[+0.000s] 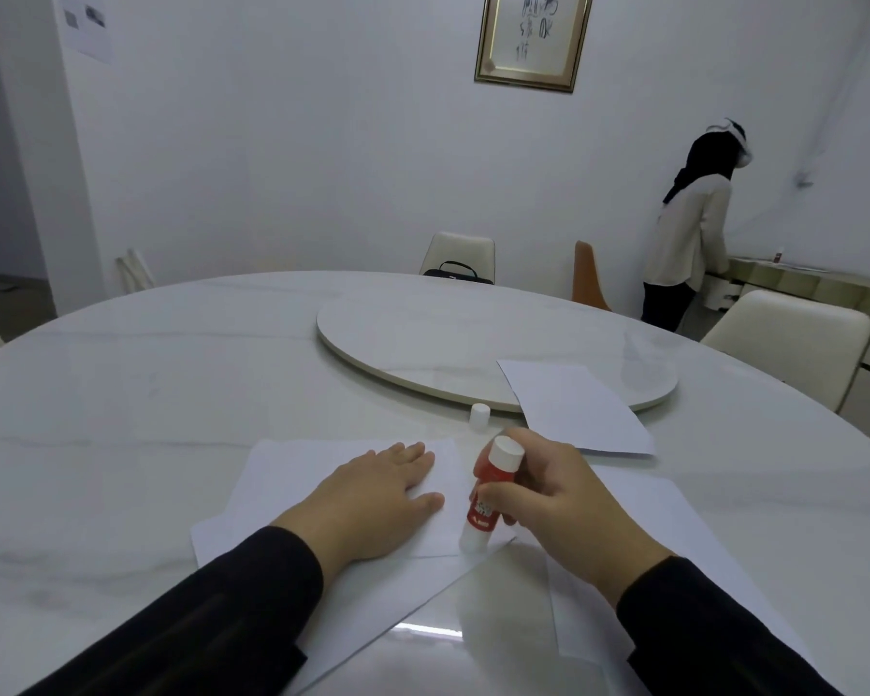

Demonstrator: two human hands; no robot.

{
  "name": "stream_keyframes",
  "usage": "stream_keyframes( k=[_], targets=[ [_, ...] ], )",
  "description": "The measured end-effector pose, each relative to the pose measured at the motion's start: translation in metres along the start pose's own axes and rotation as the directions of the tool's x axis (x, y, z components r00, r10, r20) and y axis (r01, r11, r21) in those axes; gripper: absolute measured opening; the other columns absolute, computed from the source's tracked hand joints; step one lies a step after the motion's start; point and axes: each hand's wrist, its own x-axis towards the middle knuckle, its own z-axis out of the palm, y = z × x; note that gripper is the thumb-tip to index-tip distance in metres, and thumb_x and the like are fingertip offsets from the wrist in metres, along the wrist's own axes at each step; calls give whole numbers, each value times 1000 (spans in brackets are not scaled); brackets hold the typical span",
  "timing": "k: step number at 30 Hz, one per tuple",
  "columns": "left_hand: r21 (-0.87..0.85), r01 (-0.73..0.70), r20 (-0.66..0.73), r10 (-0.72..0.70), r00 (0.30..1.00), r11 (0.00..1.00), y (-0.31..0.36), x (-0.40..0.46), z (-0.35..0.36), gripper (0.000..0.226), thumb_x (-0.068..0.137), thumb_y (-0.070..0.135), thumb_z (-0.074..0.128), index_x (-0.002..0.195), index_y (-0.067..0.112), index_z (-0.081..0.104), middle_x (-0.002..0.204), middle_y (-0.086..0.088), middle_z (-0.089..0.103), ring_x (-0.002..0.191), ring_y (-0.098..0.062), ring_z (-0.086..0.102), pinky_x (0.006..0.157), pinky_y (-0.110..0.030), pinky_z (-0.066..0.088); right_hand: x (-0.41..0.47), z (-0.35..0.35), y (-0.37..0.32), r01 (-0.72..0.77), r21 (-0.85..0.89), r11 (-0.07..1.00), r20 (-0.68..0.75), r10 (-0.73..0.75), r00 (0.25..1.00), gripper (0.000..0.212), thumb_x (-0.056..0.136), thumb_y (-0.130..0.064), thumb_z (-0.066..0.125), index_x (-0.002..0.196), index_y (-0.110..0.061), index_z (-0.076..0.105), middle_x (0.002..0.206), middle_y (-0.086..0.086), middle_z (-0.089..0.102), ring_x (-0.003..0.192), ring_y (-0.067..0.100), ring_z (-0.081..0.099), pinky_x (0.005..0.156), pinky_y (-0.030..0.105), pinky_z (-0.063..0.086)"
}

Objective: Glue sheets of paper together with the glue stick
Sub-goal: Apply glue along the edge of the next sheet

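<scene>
On smooth white paper, right hand grips cylindrical glue stick.

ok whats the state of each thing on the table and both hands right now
glue stick: uncapped, tilted, tip down on the paper
cap: off, standing on the table
top sheet: flat, pinned by left hand
far sheet: loose, partly on the turntable
left hand: open, flat
right hand: gripping glue stick
</scene>
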Motion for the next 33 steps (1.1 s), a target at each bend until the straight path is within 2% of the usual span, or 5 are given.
stream_keyframes(
  k=[9, 12, 19, 23, 33],
  targets=[
    [-82, -152, 239, 167, 957, 985, 7, -16, -26, 55, 96, 22, 43, 144, 40, 23, 154, 26, 10, 142, 4, 4, 113, -22, 4, 3, -30, 18, 44, 771, 635, -302, 304, 903, 15, 86, 1, 48, 78, -4, 60, 65, 16, 62, 57, 25, 52, 43, 20, 45],
    [-73, -9, -50, 5, 999, 997, 5, -22, -28, 56, 95, 34, 45, 146, 37, 21, 154, 20, 21, 139, 2, 18, 111, -22, 15, 4, -32, 20, 51, 809, 585, -301, 339, 891, 17, 87, -1, 49, 77, -6, 62, 65, 15, 62, 60, 26, 55, 44, 20, 47],
    [81, 77, 153, -89, 984, 994, -12, -21, -28, 70, 89, 54, 46, 148, 33, 15, 159, 11, 5, 146, -11, 6, 117, -33, 8, 3, -23, 15, 1, 749, 663, -268, 302, 915, 12, 87, -1, 52, 82, -5, 62, 66, 15, 65, 49, 15, 54, 44, 21, 47],
    [-193, 81, -60, -94, 994, 978, -22, -20, -27, 55, 83, 56, 53, 133, 36, 45, 146, 16, 35, 135, -8, 34, 111, -26, 25, 18, -17, 5, -17, 703, 711, -267, 287, 920, 4, 87, -6, 59, 84, -7, 63, 64, 4, 67, 53, 13, 58, 51, 20, 52],
    [105, 132, -5, -132, 991, 986, -29, -9, -8, 73, 90, 63, 22, 150, 27, 1, 160, 8, -3, 146, -11, -4, 118, -34, -1, 93, 34, -6, -102, 84, 991, -246, 119, 962, 12, 84, -20, 62, 93, -11, 58, 88, 5, 63, 82, 26, 62, 76, 39, 54]
  ],
)
